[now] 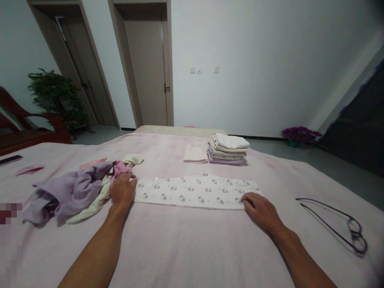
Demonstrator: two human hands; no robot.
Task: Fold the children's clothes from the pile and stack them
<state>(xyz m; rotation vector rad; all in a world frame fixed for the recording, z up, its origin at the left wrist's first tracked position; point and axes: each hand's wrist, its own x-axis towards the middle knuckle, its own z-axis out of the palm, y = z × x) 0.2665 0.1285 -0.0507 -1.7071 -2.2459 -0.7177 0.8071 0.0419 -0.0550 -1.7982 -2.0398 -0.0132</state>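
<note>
A white patterned cloth [195,192] lies folded into a long strip across the pink bed sheet [186,248]. My left hand [122,189] rests on its left end, fingers curled down over the edge. My right hand [260,209] presses on its right end, fingers bent onto the fabric. Just left of my left hand lies a heap of unfolded clothes [72,191], purple, cream and pink.
A stack of folded clothes [228,149] and a folded striped cloth [195,154] sit at the far side of the bed. Glasses [345,226] lie at the right. A dark phone [10,160] and a pink scrap [29,169] lie far left. Doors, a plant and a wooden chair stand behind.
</note>
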